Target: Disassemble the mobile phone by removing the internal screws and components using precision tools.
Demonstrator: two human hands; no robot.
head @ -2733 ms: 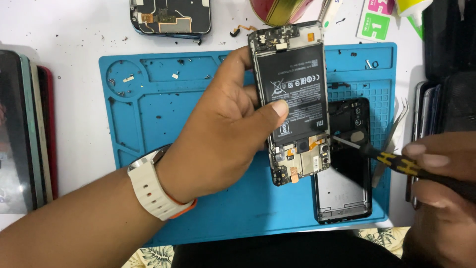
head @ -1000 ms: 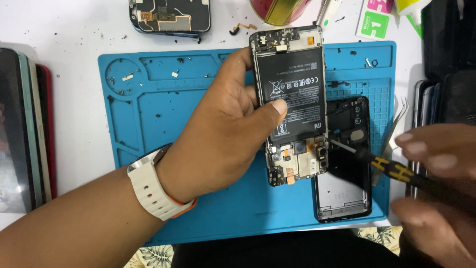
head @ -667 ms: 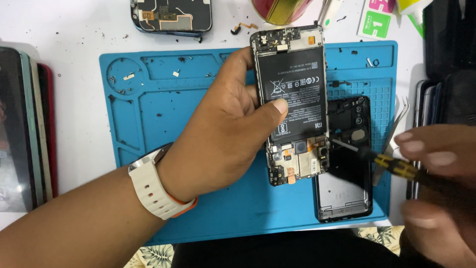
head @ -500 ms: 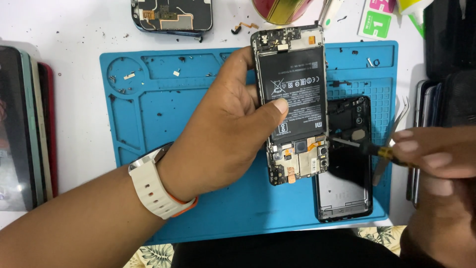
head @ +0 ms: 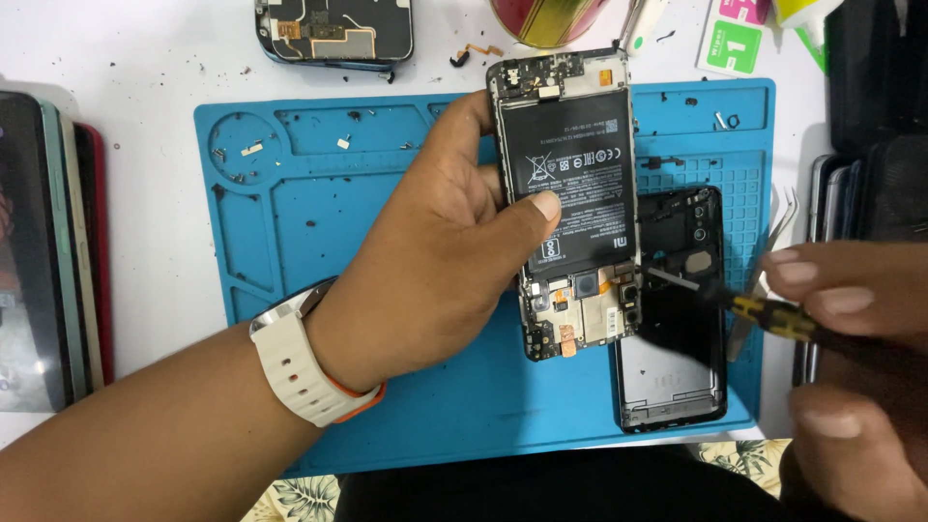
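My left hand (head: 435,261) grips an opened phone (head: 570,193) with its back off, thumb pressed on the black battery and fingers behind the frame. The phone is held over a blue work mat (head: 319,222). My right hand (head: 851,309) holds a screwdriver (head: 744,304) with a yellow and black handle. Its metal tip touches the phone's lower right circuit board area near the camera. The phone's black back cover (head: 677,358) lies on the mat under the screwdriver. A pale watch strap is on my left wrist.
Another opened phone (head: 333,29) lies beyond the mat at the top. Phones are stacked at the left edge (head: 48,251) and at the right (head: 870,145). Tweezers (head: 773,232) lie by the mat's right side. Small screws dot the mat's trays (head: 251,150).
The screwdriver has stayed at the phone's lower right corner while my right hand's fingers shifted around its handle. My left hand and the phone have barely moved.
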